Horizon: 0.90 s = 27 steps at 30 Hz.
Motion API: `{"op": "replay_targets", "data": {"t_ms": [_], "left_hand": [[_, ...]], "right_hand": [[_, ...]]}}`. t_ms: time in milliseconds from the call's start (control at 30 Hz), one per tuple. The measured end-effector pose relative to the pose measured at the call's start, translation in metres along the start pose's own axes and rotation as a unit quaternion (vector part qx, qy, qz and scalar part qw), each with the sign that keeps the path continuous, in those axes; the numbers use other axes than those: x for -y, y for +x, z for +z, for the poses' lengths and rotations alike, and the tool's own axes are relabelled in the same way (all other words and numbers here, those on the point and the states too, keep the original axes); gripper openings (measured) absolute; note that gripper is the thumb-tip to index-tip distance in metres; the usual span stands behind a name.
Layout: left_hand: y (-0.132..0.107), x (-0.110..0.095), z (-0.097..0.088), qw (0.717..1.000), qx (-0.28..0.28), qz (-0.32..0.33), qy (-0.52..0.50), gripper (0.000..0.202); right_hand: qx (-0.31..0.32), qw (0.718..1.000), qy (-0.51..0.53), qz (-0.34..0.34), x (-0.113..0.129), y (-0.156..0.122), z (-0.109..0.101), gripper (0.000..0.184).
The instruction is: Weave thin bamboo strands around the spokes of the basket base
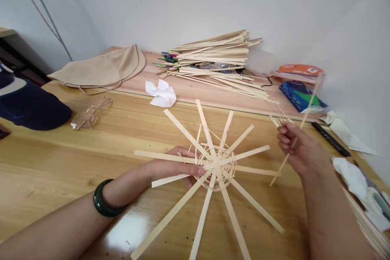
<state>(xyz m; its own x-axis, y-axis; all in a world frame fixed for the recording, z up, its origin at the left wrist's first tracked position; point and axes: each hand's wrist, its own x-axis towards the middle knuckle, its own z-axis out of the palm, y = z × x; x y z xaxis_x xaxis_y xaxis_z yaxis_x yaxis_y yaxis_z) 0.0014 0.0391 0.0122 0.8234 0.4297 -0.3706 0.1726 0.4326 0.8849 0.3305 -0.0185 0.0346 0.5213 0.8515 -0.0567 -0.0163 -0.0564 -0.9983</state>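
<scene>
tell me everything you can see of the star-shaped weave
The star-shaped weave has flat, pale strips, apparently bamboo or wood, crossing at a hub and radiating like spokes. Thin strands loop around the hub in uneven rings, with loose ends sticking out on the left. It looks unfinished, its spokes spread and fairly straight. The left hand's grip pinches it near the hub, thumb on top, over the wooden tabletop. Whether any spoke touches the tabletop is unclear.

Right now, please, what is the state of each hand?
Left hand: closed, holding the crossed strips near their centre.
Right hand: closed, holding a long strip; whether it grips the other strip ends, I cannot tell.
</scene>
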Motion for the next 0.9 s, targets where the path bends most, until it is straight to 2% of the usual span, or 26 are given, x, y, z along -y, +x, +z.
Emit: {"op": "replay_targets", "data": {"t_ms": [67, 100, 167, 200, 233, 300, 333, 400, 500, 600, 700, 900], "left_hand": [[-0.001, -0.001, 0.000, 1.000, 0.004, 0.000, 0.014, 0.028], [-0.001, -0.002, 0.000, 1.000, 0.005, -0.004, 0.021, 0.030], [-0.001, 0.000, 0.001, 0.999, 0.010, -0.012, 0.039, 0.032], [-0.001, 0.001, 0.002, 0.999, 0.016, -0.012, 0.048, 0.031], [-0.001, 0.002, 0.002, 0.998, 0.023, -0.010, 0.057, 0.031], [-0.001, 0.003, 0.004, 0.997, 0.036, -0.007, 0.069, 0.029], [-0.001, 0.004, 0.005, 0.996, 0.042, -0.008, 0.074, 0.029], [-0.002, 0.004, 0.007, 0.996, 0.045, -0.010, 0.079, 0.028], [-0.002, 0.003, 0.008, 0.997, 0.045, -0.005, 0.067, 0.027], [-0.002, 0.003, 0.008, 0.998, 0.042, 0.000, 0.055, 0.025], [-0.002, 0.004, 0.008, 0.998, 0.039, 0.001, 0.056, 0.024], [-0.002, 0.004, 0.009, 0.998, 0.022, -0.004, 0.056, 0.023]], "right_hand": [[-0.038, 0.998, -0.045, -0.035, 0.008, -0.008, -0.004, 0.037], [-0.038, 0.995, -0.077, -0.050, 0.011, -0.014, -0.002, 0.033], [0.000, 0.985, -0.154, -0.078, 0.013, -0.028, 0.012, 0.022], [0.084, 0.957, -0.243, -0.133, 0.012, -0.036, 0.022, 0.017], [0.140, 0.920, -0.313, -0.191, 0.011, -0.043, 0.033, 0.014], [0.196, 0.856, -0.401, -0.260, 0.005, -0.054, 0.053, 0.013], [0.209, 0.835, -0.428, -0.275, 0.003, -0.058, 0.061, 0.013], [0.226, 0.815, -0.458, -0.273, -0.002, -0.061, 0.069, 0.015], [0.250, 0.819, -0.458, -0.236, -0.005, -0.061, 0.070, 0.018], [0.244, 0.853, -0.424, -0.183, -0.005, -0.059, 0.069, 0.018], [0.199, 0.879, -0.409, -0.141, -0.007, -0.060, 0.072, 0.018], [0.080, 0.898, -0.401, -0.164, -0.013, -0.063, 0.080, 0.004]]}}
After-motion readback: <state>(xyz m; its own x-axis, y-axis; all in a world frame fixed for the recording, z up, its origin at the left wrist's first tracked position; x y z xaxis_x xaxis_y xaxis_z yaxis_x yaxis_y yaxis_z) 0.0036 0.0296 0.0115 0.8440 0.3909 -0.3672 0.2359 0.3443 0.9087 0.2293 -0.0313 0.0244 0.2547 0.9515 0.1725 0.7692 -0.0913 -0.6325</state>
